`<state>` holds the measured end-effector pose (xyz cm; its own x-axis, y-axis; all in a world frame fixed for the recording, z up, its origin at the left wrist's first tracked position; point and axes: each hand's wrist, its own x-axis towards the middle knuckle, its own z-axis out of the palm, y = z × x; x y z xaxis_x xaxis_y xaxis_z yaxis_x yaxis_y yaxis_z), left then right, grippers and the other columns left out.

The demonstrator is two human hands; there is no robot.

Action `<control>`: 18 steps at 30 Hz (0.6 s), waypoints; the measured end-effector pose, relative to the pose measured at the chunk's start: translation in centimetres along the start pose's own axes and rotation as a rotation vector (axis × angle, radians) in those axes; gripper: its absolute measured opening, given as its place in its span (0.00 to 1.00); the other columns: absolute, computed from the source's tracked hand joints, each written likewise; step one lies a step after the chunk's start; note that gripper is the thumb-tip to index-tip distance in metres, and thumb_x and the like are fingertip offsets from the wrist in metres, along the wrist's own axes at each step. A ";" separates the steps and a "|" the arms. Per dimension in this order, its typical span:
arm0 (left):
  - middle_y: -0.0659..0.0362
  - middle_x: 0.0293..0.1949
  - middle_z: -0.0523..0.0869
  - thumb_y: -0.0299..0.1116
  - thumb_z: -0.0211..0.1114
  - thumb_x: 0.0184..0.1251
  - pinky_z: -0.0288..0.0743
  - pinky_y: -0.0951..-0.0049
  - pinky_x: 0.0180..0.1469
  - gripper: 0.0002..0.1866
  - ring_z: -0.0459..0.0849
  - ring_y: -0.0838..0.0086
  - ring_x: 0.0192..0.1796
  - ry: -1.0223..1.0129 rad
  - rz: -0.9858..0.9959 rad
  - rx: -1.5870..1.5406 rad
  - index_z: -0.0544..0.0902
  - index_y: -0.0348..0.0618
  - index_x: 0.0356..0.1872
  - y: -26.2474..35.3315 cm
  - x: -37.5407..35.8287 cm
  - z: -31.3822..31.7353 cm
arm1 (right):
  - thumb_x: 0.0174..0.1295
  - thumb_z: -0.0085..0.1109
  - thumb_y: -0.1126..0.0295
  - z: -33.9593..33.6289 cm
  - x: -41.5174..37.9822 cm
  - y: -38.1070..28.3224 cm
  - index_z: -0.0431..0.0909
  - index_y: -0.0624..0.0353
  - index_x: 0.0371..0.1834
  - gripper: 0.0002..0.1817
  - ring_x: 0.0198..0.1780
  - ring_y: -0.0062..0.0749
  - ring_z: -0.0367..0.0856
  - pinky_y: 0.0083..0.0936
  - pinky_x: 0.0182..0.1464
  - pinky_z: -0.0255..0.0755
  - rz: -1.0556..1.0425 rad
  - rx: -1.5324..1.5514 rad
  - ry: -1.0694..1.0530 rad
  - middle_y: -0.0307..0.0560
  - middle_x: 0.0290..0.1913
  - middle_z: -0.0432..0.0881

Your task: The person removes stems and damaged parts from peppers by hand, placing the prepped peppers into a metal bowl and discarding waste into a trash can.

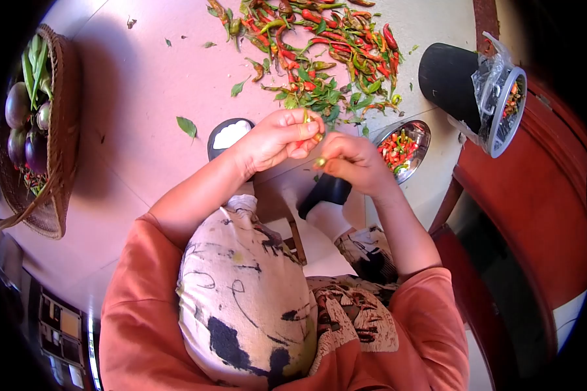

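Note:
My left hand (287, 135) is closed in a pinch round a yellowish-green chili pepper (306, 117), mostly hidden by the fingers. Close beside it, my right hand (353, 161) pinches a small greenish piece of chili pepper (321, 161) between thumb and finger; its exact shape is hard to make out. Just beyond both hands lies a heap of red and green chili peppers (332, 45), with loose leaves (313, 98) at its near edge. Right of my right hand, a metal bowl (425, 133) holds cut red and green pepper pieces (399, 151).
At left stands a wicker basket (62, 130) with eggplants (17, 104) and long green pods (38, 65). A black container (443, 72) with a plastic bag (486, 85) and a grey-rimmed tub of chilies (512, 107) are at right, near red wooden furniture (522, 195).

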<state>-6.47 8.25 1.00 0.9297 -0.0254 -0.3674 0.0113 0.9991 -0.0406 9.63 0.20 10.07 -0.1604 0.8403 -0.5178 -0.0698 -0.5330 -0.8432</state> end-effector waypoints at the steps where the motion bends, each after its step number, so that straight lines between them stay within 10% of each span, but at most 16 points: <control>1: 0.60 0.26 0.76 0.33 0.56 0.66 0.61 0.85 0.25 0.09 0.70 0.82 0.25 -0.002 -0.003 0.008 0.75 0.37 0.38 0.1 0.1 -0.6 | 0.56 0.57 0.75 -1.0 -0.5 -0.9 0.77 0.59 0.32 0.02 0.32 0.20 0.73 0.19 0.37 0.68 0.054 -0.044 0.178 0.36 0.31 0.77; 8: 0.54 0.34 0.81 0.31 0.56 0.64 0.77 0.82 0.28 0.06 0.82 0.73 0.34 0.288 -0.013 0.278 0.75 0.39 0.37 1.4 -2.0 -3.7 | 0.64 0.52 0.65 -23.0 -8.3 -9.2 0.76 0.63 0.51 0.16 0.30 0.18 0.72 0.17 0.34 0.68 -0.285 -0.692 1.488 0.36 0.32 0.79; 11: 0.56 0.31 0.81 0.39 0.58 0.65 0.75 0.82 0.24 0.10 0.82 0.76 0.30 0.486 0.016 0.329 0.75 0.42 0.31 2.2 -2.3 -4.7 | 0.54 0.62 0.51 -35.4 -14.1 -6.8 0.65 0.67 0.61 0.38 0.66 0.42 0.61 0.32 0.65 0.54 0.211 -1.679 1.258 0.58 0.64 0.63; 12: 0.59 0.27 0.80 0.47 0.55 0.66 0.72 0.82 0.21 0.16 0.80 0.77 0.25 0.553 0.063 0.405 0.74 0.44 0.28 2.4 -2.1 -5.2 | 0.50 0.63 0.46 -33.5 -13.1 -7.8 0.61 0.66 0.64 0.44 0.71 0.46 0.50 0.35 0.68 0.48 0.097 -1.644 1.255 0.63 0.68 0.54; 13: 0.59 0.27 0.80 0.47 0.55 0.66 0.72 0.82 0.21 0.16 0.80 0.77 0.25 0.558 0.063 0.402 0.74 0.44 0.28 2.8 -2.0 -5.6 | 0.55 0.62 0.52 -27.9 -9.8 -9.5 0.66 0.67 0.60 0.36 0.65 0.43 0.63 0.32 0.64 0.57 -0.027 -1.700 1.307 0.61 0.62 0.65; 15: 0.59 0.26 0.80 0.49 0.51 0.68 0.69 0.82 0.19 0.19 0.79 0.78 0.23 0.736 0.114 0.485 0.73 0.45 0.27 3.7 -2.0 -6.1 | 0.59 0.60 0.64 -21.0 -4.9 -8.9 0.73 0.65 0.53 0.22 0.53 0.33 0.74 0.26 0.57 0.66 -0.363 -0.861 1.219 0.55 0.51 0.76; 18: 0.59 0.26 0.79 0.47 0.47 0.70 0.69 0.82 0.20 0.18 0.79 0.78 0.25 0.740 0.193 0.406 0.75 0.43 0.31 4.8 -2.5 -5.5 | 0.58 0.57 0.74 -12.0 2.4 -4.4 0.80 0.57 0.40 0.08 0.41 0.21 0.77 0.19 0.47 0.70 -0.216 -0.798 0.873 0.38 0.38 0.80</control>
<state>-10.78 12.97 -3.43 0.4519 0.2714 -0.8498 0.1395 0.9194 0.3678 21.35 5.75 10.83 0.5220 0.8527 -0.0184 0.6653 -0.4206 -0.6168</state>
